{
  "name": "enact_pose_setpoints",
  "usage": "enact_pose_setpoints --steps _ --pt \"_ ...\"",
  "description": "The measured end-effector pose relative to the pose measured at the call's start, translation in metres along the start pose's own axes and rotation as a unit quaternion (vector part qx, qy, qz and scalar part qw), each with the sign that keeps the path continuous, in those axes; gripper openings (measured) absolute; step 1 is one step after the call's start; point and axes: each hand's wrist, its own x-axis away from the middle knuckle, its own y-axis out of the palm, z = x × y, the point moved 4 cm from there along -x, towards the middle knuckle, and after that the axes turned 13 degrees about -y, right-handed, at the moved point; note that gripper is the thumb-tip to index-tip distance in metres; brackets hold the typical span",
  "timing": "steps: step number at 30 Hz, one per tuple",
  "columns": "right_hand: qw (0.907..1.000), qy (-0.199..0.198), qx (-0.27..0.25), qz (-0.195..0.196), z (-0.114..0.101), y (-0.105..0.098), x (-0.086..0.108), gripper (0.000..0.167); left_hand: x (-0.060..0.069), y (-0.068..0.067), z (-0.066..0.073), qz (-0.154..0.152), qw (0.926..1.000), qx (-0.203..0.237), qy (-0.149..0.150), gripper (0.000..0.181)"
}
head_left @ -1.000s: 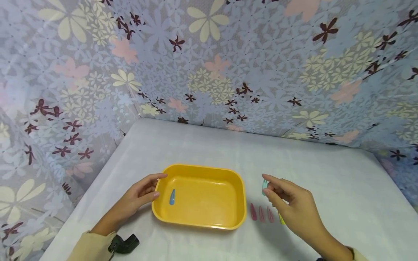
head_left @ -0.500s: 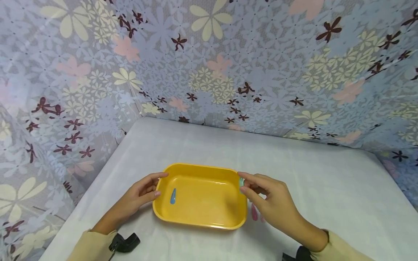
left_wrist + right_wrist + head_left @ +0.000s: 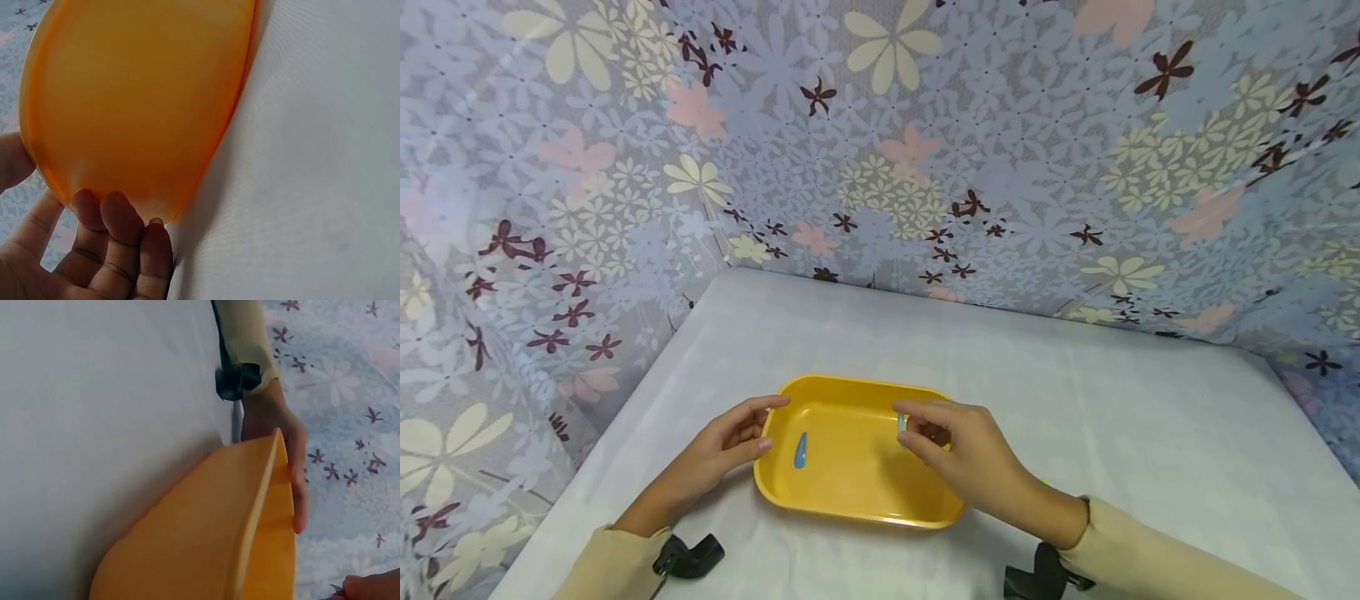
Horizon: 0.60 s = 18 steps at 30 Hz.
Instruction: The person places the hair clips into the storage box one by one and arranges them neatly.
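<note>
A yellow plastic tray (image 3: pixel 850 518) sits on the white-covered table, and a blue snap hair clip (image 3: pixel 801 450) lies inside near its left end. My left hand (image 3: pixel 730 437) holds the tray's left end, thumb and forefinger at the rim; in the left wrist view curled fingers (image 3: pixel 122 219) press against the outer wall. Over the right half of the tray, my right hand (image 3: pixel 973 454) pinches a small mint-green hair clip (image 3: pixel 902 423) between thumb and forefinger. A fingertip (image 3: pixel 375 586) with the clip's tip shows at the right wrist view's corner.
A speck of a yellow clip (image 3: pixel 1045 481) peeks out beyond the right forearm, which hides the spot where pink clips lay. Black wrist mounts (image 3: pixel 688 557) hang by both sleeves. Flower-patterned cloth (image 3: pixel 880 167) walls the table's back and left sides.
My right hand has carried the mint-green clip leftward from beside the row of clips to above the tray. The left hand has stayed at the tray's left end.
</note>
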Motion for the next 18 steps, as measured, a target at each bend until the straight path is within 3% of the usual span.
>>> enact_pose_setpoints --steps 6,11,18 --pt "0.9987 0.020 -0.022 -0.041 0.000 0.017 -0.013 0.034 -0.003 -0.001 0.001 -0.007 0.9999 0.001 0.008 0.047" --pt "0.9965 0.028 -0.011 -0.079 0.000 0.029 -0.024 0.030 -0.007 -0.001 0.003 -0.007 0.9999 -0.002 0.012 0.047" --pt "0.9844 0.080 -0.061 -0.145 0.003 0.053 -0.032 0.028 -0.003 0.000 0.001 -0.006 0.9999 -0.005 0.007 0.048"
